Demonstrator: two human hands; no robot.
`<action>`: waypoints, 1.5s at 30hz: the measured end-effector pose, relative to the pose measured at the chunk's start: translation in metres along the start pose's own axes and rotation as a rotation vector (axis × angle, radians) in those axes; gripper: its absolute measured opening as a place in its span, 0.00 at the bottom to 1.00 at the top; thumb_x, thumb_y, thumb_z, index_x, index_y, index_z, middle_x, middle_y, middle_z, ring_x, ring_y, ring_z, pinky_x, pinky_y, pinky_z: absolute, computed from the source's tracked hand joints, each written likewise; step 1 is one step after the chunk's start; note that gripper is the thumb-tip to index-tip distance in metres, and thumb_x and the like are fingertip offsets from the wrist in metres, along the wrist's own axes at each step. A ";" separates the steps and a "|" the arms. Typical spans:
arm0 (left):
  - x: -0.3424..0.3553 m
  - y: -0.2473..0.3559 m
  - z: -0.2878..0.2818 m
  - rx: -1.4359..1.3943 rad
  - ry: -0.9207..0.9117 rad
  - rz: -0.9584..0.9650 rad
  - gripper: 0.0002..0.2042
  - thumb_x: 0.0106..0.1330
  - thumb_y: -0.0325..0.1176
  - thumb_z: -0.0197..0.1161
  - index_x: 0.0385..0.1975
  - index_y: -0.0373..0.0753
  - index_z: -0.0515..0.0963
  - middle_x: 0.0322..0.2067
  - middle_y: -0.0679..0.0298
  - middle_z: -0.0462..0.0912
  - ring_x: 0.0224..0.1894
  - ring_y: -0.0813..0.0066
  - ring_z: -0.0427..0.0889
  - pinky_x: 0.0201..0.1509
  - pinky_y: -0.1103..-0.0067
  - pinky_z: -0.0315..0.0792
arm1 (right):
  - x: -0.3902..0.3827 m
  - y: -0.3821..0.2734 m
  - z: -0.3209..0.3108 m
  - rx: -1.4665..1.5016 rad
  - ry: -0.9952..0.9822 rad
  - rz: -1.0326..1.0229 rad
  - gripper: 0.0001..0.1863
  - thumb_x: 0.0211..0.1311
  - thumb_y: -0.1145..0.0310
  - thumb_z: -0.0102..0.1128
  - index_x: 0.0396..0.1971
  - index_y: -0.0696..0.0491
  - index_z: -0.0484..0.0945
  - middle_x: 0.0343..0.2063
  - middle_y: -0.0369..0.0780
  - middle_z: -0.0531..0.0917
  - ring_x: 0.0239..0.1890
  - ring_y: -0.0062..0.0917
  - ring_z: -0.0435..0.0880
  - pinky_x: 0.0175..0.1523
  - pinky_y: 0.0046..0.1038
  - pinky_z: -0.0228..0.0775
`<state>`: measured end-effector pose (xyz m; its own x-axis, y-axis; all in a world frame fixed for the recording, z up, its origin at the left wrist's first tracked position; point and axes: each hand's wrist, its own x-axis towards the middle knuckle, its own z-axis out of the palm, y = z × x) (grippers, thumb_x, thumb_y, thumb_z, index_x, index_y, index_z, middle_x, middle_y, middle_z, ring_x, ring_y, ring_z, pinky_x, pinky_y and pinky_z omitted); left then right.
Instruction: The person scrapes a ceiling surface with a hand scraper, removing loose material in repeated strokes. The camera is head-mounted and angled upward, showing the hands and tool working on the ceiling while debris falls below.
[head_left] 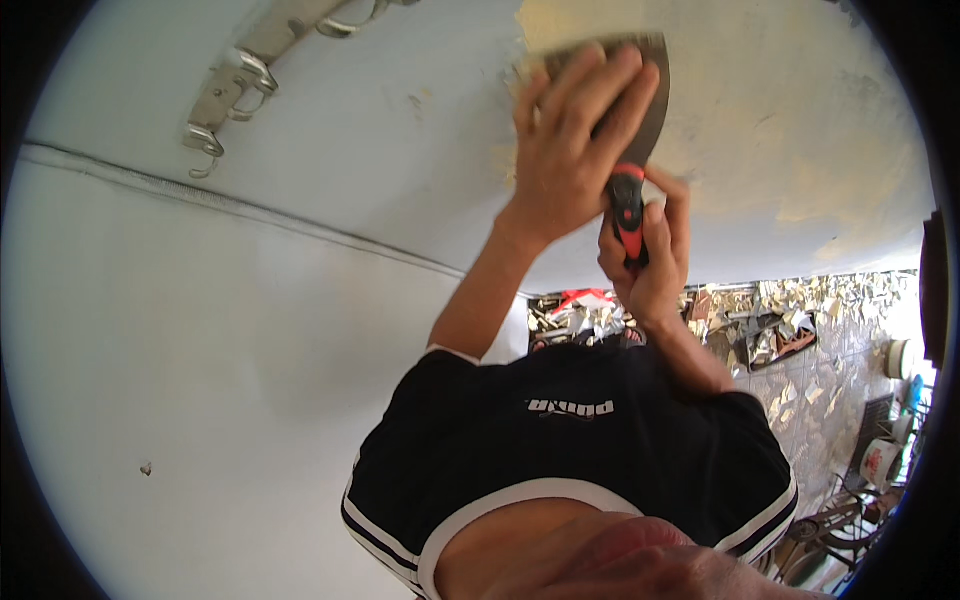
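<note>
My right hand (655, 262) is closed around the red and black handle of a putty knife (630, 200). The knife's wide, dark blade points up against the wall (770, 130). My left hand (568, 150) lies over the blade with its fingers stretched out and spread, hiding part of the metal. Its fingertips are slightly blurred. Around the blade's edge the wall shows patchy yellowish areas beside a smoother pale grey coat.
A metal hook rail (225, 95) is fixed to the wall at upper left. A corner seam (250, 215) meets a white wall (200, 350). Peeled flakes (800, 300) litter the tiled floor, with a box of scraps (785, 342), buckets (880, 460) and a bicycle (850, 525) at right.
</note>
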<state>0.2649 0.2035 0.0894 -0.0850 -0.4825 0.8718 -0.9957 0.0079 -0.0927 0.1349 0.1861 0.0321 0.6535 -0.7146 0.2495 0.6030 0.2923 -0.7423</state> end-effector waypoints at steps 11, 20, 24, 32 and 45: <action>0.014 -0.005 -0.011 -0.012 0.047 0.030 0.27 0.60 0.41 0.61 0.62 0.45 0.76 0.64 0.67 0.71 0.67 0.68 0.66 0.72 0.64 0.48 | 0.005 -0.007 0.006 0.118 -0.083 -0.003 0.20 0.77 0.57 0.43 0.61 0.51 0.62 0.15 0.37 0.71 0.11 0.14 0.61 0.17 0.18 0.48; 0.005 -0.010 -0.001 0.086 -0.031 0.097 0.27 0.63 0.47 0.59 0.61 0.39 0.76 0.61 0.62 0.73 0.65 0.61 0.68 0.70 0.61 0.51 | 0.001 -0.003 0.010 0.085 0.008 0.031 0.21 0.78 0.55 0.39 0.64 0.48 0.60 0.15 0.37 0.69 0.09 0.13 0.55 0.14 0.18 0.44; 0.049 -0.026 -0.011 0.060 0.118 0.128 0.27 0.69 0.48 0.50 0.62 0.40 0.74 0.63 0.62 0.71 0.67 0.63 0.66 0.70 0.61 0.50 | 0.034 -0.034 0.022 0.046 -0.181 -0.092 0.21 0.78 0.56 0.38 0.64 0.48 0.60 0.15 0.37 0.68 0.09 0.12 0.53 0.14 0.18 0.43; 0.033 -0.006 -0.005 -0.007 0.094 0.037 0.26 0.61 0.43 0.60 0.61 0.43 0.76 0.63 0.66 0.71 0.67 0.66 0.66 0.70 0.62 0.49 | 0.013 -0.028 0.016 0.076 -0.073 -0.022 0.21 0.79 0.56 0.37 0.64 0.49 0.59 0.13 0.37 0.68 0.08 0.13 0.54 0.13 0.18 0.43; 0.017 -0.015 -0.004 0.031 0.065 -0.024 0.26 0.63 0.41 0.58 0.63 0.43 0.75 0.63 0.65 0.71 0.67 0.65 0.67 0.72 0.61 0.49 | 0.022 -0.016 0.008 0.119 -0.140 0.061 0.19 0.78 0.59 0.42 0.62 0.50 0.61 0.16 0.35 0.69 0.11 0.14 0.59 0.17 0.18 0.46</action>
<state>0.2778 0.1988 0.1072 -0.0648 -0.4239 0.9034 -0.9959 -0.0300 -0.0855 0.1429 0.1709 0.0542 0.7426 -0.6002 0.2971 0.6051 0.4112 -0.6818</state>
